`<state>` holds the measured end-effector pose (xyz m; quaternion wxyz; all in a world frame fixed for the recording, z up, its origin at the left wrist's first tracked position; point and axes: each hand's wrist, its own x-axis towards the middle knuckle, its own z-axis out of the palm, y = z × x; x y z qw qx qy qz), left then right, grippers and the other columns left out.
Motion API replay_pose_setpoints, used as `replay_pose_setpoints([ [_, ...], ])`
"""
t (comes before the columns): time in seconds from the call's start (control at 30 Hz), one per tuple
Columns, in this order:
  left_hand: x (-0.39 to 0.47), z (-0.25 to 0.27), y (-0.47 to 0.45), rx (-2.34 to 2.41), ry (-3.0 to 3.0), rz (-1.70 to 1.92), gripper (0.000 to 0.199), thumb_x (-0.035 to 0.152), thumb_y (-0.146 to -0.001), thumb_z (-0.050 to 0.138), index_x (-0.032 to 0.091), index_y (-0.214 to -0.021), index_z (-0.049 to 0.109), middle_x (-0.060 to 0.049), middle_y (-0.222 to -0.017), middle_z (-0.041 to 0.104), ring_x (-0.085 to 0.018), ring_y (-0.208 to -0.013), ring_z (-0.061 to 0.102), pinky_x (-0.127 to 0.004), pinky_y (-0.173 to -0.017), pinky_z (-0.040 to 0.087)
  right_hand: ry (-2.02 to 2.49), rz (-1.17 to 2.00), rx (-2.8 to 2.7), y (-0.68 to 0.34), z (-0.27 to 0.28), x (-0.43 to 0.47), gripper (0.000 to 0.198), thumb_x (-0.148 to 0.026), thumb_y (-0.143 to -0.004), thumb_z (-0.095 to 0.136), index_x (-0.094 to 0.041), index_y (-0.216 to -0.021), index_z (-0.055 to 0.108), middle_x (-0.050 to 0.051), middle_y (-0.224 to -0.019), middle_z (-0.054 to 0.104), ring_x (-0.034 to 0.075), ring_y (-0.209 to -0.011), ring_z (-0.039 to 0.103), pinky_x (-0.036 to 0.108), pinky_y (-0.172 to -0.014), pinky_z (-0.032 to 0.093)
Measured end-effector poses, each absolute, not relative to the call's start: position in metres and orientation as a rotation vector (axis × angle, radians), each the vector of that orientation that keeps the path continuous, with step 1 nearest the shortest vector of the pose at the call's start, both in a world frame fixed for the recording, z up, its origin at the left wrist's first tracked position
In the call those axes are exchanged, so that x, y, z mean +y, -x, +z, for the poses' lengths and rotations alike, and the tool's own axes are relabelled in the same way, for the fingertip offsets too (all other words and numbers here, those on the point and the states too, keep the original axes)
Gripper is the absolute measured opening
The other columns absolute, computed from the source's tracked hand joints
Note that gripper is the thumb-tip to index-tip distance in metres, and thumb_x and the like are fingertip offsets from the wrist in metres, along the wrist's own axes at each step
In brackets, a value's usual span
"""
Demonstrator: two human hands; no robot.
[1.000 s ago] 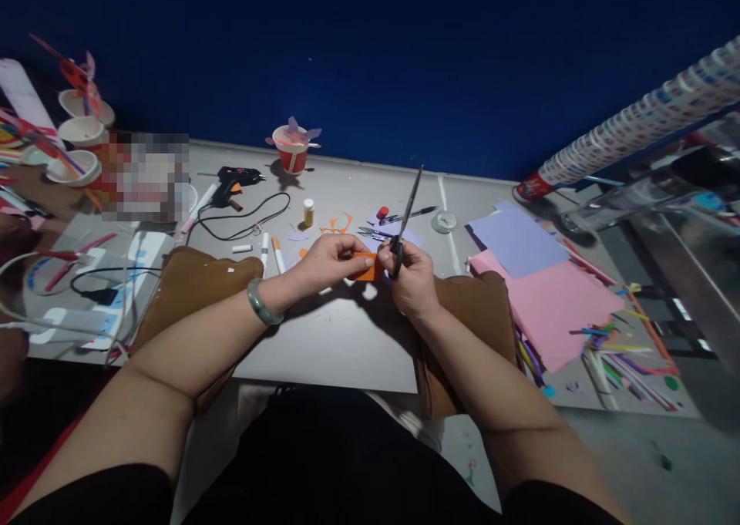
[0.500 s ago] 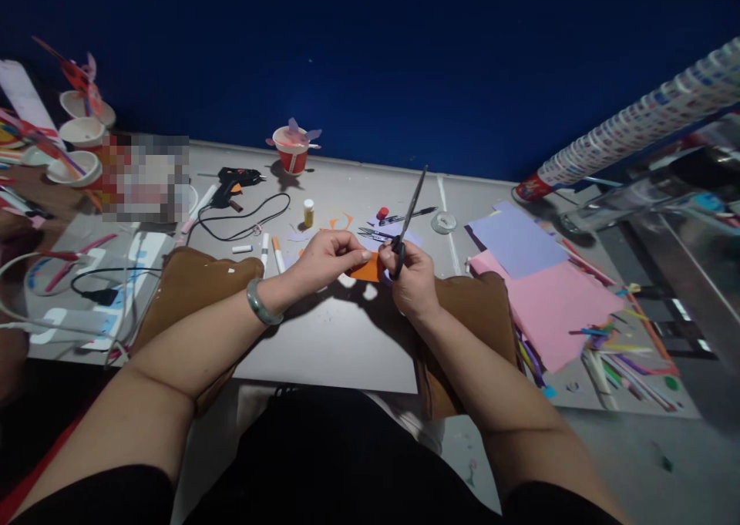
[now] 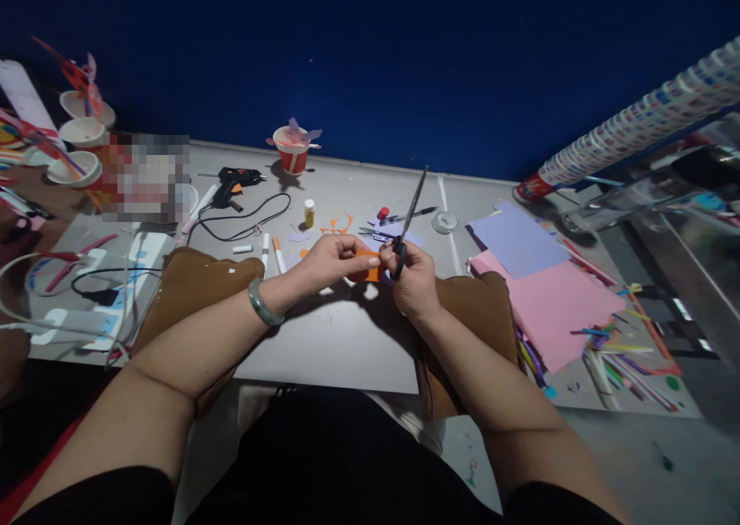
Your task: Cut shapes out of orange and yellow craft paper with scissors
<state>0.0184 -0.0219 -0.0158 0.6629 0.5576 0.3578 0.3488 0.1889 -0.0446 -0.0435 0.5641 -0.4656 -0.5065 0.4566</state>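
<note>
An orange piece of paper is pinched between the thumb and fingers of my left hand. My right hand holds black-handled scissors, their blades pointing up and away from the paper. The right fingertips also touch the paper's right edge. Just beyond my hands, orange paper scraps and a small pair of thread snips lie on the table, near a black pen and a red cap. The underside of the orange paper is hidden.
A glue gun with its cord lies left, near a small yellow bottle and markers. A red cup stands at the back. Tape, purple paper and pink paper lie right. Brown cushions support my forearms.
My left thumb and fingers have shifted slightly right along the orange paper, covering more of it. The scissors and my right hand stay nearly in place.
</note>
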Motion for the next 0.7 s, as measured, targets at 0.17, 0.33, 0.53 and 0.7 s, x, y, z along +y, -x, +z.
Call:
replay_pose_setpoints([
  [0.17,-0.022,-0.016,-0.017,0.848,-1.289,0.842,0.031,0.04,-0.076,0.076,0.014,-0.065,0.062,0.001,-0.058,0.054,-0.007,-0.055,0.046,-0.023,-0.054,0.035,1.13,1.081,-1.225,-0.19,-0.046,-0.045,0.031,-0.045,-0.08,0.072,-0.021,-0.07,0.056,-0.002,-0.07,0.055,0.012,-0.065,0.048,0.028,-0.066,0.044],
  [0.33,-0.015,-0.006,-0.007,0.878,-1.255,1.04,0.027,0.034,-0.079,0.073,0.016,-0.064,0.06,0.002,-0.058,0.052,-0.008,-0.057,0.046,-0.023,-0.057,0.037,1.058,1.136,-1.299,-0.189,-0.048,-0.045,0.035,-0.05,-0.084,0.07,-0.02,-0.071,0.056,-0.003,-0.069,0.054,0.012,-0.065,0.049,0.029,-0.068,0.043],
  [0.53,-0.006,0.008,0.002,0.942,-1.207,1.205,0.023,0.03,-0.074,0.073,0.016,-0.061,0.059,0.003,-0.057,0.049,-0.007,-0.055,0.04,-0.022,-0.055,0.035,1.012,1.343,-1.416,-0.187,-0.044,-0.049,0.048,-0.065,-0.073,0.076,-0.02,-0.081,0.06,0.003,-0.085,0.063,0.016,-0.075,0.058,0.033,-0.076,0.047],
  [0.7,-0.003,0.007,0.004,0.939,-1.177,1.254,0.022,0.03,-0.074,0.072,0.016,-0.063,0.06,0.004,-0.056,0.049,-0.007,-0.054,0.04,-0.022,-0.054,0.035,1.016,1.47,-1.579,-0.185,-0.041,-0.052,0.056,-0.07,-0.065,0.079,-0.019,-0.079,0.06,0.005,-0.086,0.064,0.018,-0.082,0.059,0.033,-0.078,0.048],
])
